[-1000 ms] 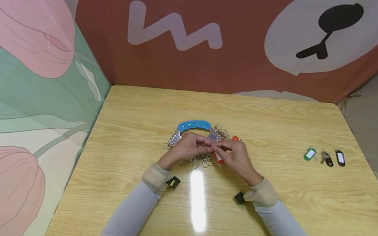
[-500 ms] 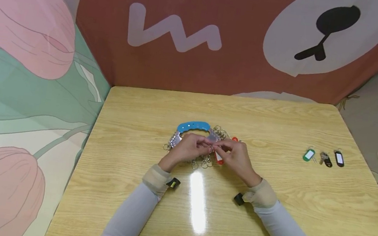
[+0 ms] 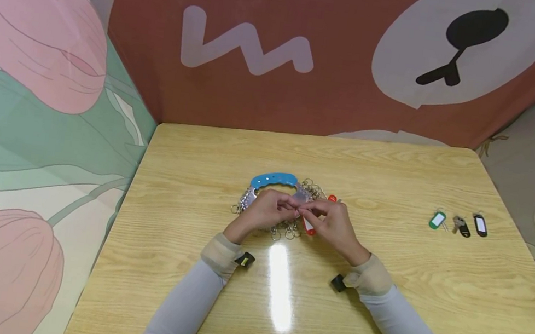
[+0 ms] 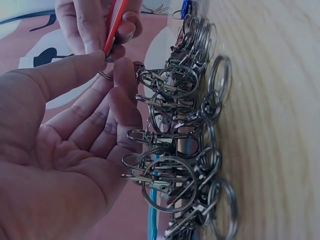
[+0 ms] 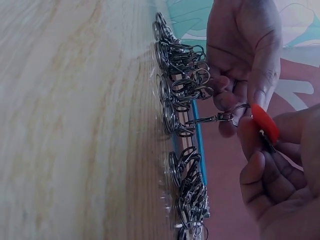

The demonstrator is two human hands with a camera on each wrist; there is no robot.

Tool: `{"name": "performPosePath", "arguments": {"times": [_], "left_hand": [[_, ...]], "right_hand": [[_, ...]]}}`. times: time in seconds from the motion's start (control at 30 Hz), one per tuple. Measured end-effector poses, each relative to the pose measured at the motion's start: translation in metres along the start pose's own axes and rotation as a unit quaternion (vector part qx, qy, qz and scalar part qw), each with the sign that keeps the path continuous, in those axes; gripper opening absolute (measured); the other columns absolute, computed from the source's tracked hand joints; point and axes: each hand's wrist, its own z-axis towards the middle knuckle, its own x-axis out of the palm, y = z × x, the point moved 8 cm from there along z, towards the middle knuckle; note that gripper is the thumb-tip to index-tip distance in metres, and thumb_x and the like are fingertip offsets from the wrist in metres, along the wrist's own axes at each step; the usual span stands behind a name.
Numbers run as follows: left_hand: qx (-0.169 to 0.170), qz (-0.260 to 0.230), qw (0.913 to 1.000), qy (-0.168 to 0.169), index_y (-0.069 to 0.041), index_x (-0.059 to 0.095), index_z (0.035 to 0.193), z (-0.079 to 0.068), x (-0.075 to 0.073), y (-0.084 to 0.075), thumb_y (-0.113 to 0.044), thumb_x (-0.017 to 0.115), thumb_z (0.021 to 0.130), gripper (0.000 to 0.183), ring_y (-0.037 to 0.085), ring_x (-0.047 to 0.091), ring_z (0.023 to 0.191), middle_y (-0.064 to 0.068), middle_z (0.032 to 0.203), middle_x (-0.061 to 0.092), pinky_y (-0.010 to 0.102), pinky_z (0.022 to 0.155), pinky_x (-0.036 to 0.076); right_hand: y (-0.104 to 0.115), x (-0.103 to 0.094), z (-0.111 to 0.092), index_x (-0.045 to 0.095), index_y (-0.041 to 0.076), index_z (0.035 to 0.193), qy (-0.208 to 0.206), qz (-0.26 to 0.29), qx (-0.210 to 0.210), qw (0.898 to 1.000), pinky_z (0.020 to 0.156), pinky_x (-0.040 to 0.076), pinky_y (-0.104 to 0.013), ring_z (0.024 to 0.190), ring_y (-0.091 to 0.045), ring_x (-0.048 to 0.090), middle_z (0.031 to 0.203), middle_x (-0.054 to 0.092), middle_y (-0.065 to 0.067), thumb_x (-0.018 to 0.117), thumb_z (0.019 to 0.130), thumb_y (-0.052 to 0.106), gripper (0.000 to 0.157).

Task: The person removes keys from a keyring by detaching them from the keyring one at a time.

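A key holder with a blue grip (image 3: 273,180) lies mid-table, its plate lined with metal clasps and split rings (image 4: 170,180). My left hand (image 3: 266,210) pinches one split ring (image 4: 106,75) between thumb and index finger; its clasp is drawn out from the row. My right hand (image 3: 335,225) pinches a red key tag (image 5: 264,122) with a white label, touching that ring. Something dark and metallic, perhaps a key (image 5: 266,141), shows beside the tag. Fingers partly hide where tag and ring meet, so I cannot tell whether they are joined.
Another red tag (image 3: 332,198) lies just behind my right hand. Toward the table's right side lie a green key tag (image 3: 437,220), a black tag with keys (image 3: 463,227) and a black tag with white label (image 3: 480,225). Fabric walls border the wooden table (image 3: 190,147).
Both hands stay at the key holder with only slight finger shifts around the ring and the red tag. The whole head view has tilted a little.
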Motion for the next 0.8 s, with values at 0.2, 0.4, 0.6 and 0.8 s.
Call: {"name": "performPosePath", "arguments": {"times": [0.2,0.4,0.6,0.8], "left_hand": [[-0.009,0.011,0.9998,0.011,-0.004,0.079,0.116,-0.0015,0.0024,-0.0034,-0.01,0.075,0.098,0.019,0.016,0.075,0.093,0.01,0.107,0.08,0.024,0.08,0.062],[-0.007,0.029,0.9995,0.013,-0.006,0.079,0.115,-0.0015,0.0029,-0.0046,-0.011,0.075,0.098,0.018,0.015,0.076,0.093,0.008,0.107,0.08,0.023,0.08,0.061],[0.006,0.019,0.9997,0.011,-0.006,0.077,0.123,-0.0014,0.0026,-0.0061,-0.012,0.072,0.1,0.024,0.016,0.076,0.094,0.01,0.11,0.08,0.025,0.079,0.063],[0.004,0.029,0.9996,0.0,-0.008,0.076,0.127,-0.0012,0.0016,-0.0044,-0.017,0.071,0.102,0.026,0.017,0.076,0.094,0.009,0.111,0.079,0.025,0.08,0.062]], "right_hand": [[-0.0049,-0.0009,-0.0004,0.084,0.004,0.097,-0.011,-0.02,0.016,1.0,0.057,0.048,-0.02,0.067,-0.01,0.064,0.088,0.08,-0.007,0.081,0.091,0.0,0.008],[-0.0056,-0.0016,0.0004,0.083,0.003,0.097,-0.012,-0.027,0.015,0.999,0.056,0.049,-0.021,0.066,-0.011,0.065,0.089,0.08,-0.009,0.081,0.091,0.0,0.007],[-0.0033,-0.0042,0.0011,0.083,0.003,0.097,-0.02,-0.017,0.007,1.0,0.065,0.058,-0.022,0.074,-0.016,0.073,0.092,0.081,-0.009,0.081,0.09,-0.002,0.009],[0.002,-0.0022,0.0005,0.083,0.004,0.097,-0.011,0.002,-0.011,1.0,0.07,0.06,-0.02,0.08,-0.015,0.075,0.093,0.081,-0.008,0.081,0.091,-0.001,0.008]]}}
